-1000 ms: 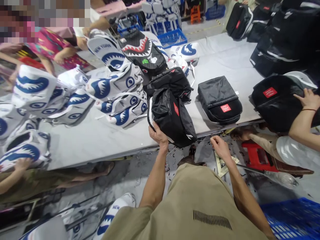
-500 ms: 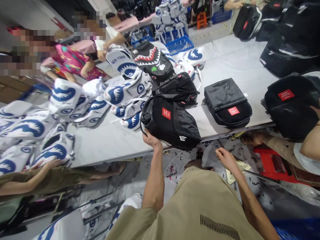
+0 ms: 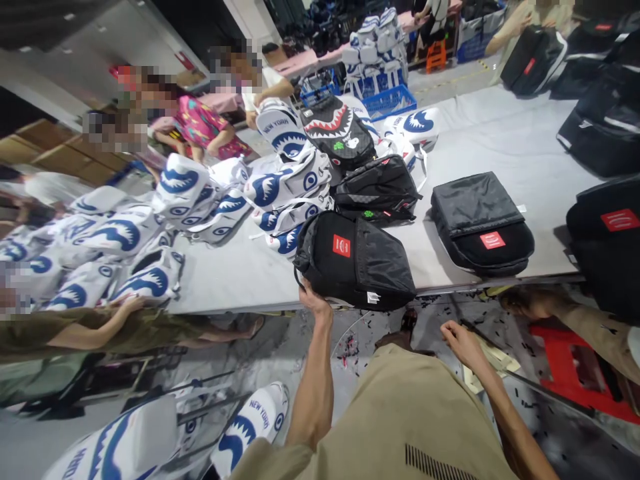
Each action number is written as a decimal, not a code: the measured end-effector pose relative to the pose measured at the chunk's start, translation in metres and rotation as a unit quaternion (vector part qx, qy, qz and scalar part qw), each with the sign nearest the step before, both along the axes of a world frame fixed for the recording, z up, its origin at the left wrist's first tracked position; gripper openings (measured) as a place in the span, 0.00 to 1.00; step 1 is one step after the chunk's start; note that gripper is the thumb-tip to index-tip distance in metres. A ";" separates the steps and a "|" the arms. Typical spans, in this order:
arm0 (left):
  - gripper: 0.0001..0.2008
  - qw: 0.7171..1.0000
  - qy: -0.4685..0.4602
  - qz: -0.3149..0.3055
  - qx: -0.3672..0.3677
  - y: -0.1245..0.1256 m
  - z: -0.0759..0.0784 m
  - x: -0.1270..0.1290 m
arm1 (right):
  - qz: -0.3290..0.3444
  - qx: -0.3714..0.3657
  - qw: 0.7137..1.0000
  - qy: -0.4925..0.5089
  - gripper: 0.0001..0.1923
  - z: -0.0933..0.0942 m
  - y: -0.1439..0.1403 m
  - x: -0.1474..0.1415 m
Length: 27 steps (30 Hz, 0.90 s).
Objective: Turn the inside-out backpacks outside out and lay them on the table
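Note:
A black backpack (image 3: 357, 261) with a red patch lies flat at the near edge of the grey table (image 3: 240, 280). My left hand (image 3: 315, 300) grips its near left edge. Off the table to the right, my right hand (image 3: 463, 339) hangs loosely curled above the floor and holds nothing. Another black backpack (image 3: 480, 223) with a red label lies to the right. A third black bag (image 3: 377, 190) sits just behind the one I hold.
White and blue shark-print bags (image 3: 150, 227) are heaped over the table's left half, and a black shark-mouth bag (image 3: 337, 130) stands at the back. People sit around the table. A red stool (image 3: 570, 363) is on the littered floor to the right.
The backpack, tipped up on its side a second ago, now lies flat with its red patch facing up. My view has shifted upward and left; my right hand stays below the table edge.

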<state>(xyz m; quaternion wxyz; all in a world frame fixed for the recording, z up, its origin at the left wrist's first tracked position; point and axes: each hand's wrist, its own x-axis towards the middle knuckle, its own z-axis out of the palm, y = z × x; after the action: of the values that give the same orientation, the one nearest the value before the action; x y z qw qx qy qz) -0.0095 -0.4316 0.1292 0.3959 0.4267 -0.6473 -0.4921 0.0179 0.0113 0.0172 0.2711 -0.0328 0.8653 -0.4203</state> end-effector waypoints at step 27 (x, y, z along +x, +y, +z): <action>0.29 0.991 0.054 -0.097 -0.076 0.079 0.012 -0.087 | -0.048 0.142 0.975 0.166 0.26 -0.008 0.071 -0.054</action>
<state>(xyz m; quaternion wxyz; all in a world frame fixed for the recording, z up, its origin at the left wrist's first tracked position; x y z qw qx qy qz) -0.0963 -0.3528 0.1410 0.4122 0.3032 -0.6985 -0.5003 -0.0359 0.0821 0.0096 0.1050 -0.0221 0.9496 -0.2946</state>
